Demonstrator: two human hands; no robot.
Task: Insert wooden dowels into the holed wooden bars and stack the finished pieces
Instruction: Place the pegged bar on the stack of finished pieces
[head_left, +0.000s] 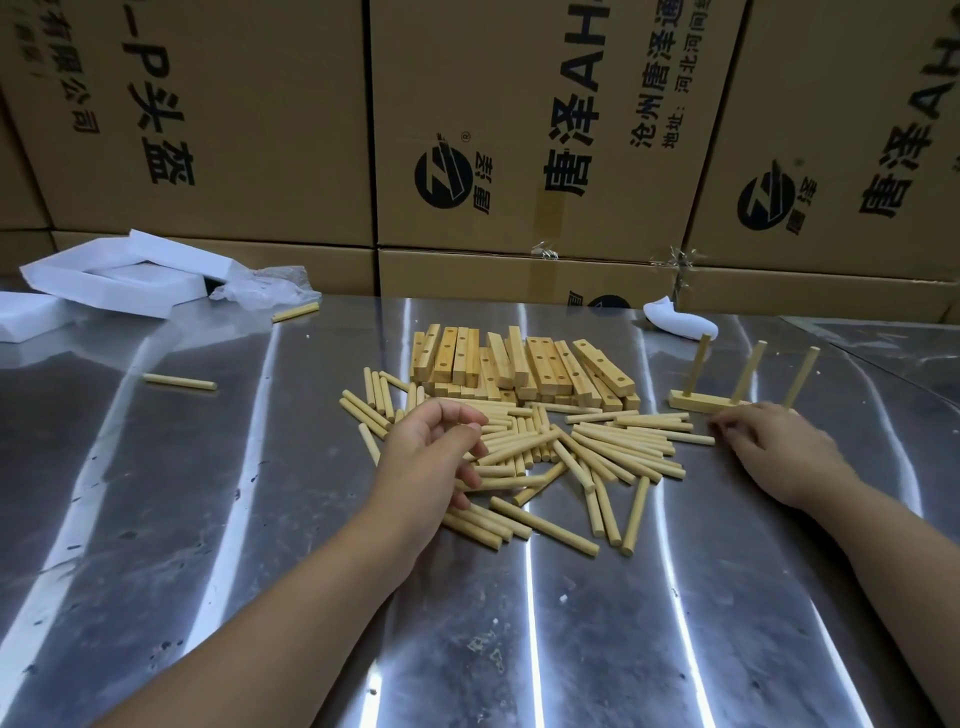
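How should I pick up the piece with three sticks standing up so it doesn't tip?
Pinch the flat bar across its long sides, coming down from above between the upright dowels. It lies flat and carries everything; the tall dowels might pull out.

**Dowels, bars and one finished piece**

Loose pale dowels lie flat in a criss-crossed heap mid-table. Two stray dowels lie toward the left edge. Just behind the heap, toward the far edge, holed bars are piled (several with holes facing up). To the right stands a finished piece, its three dowels upright.
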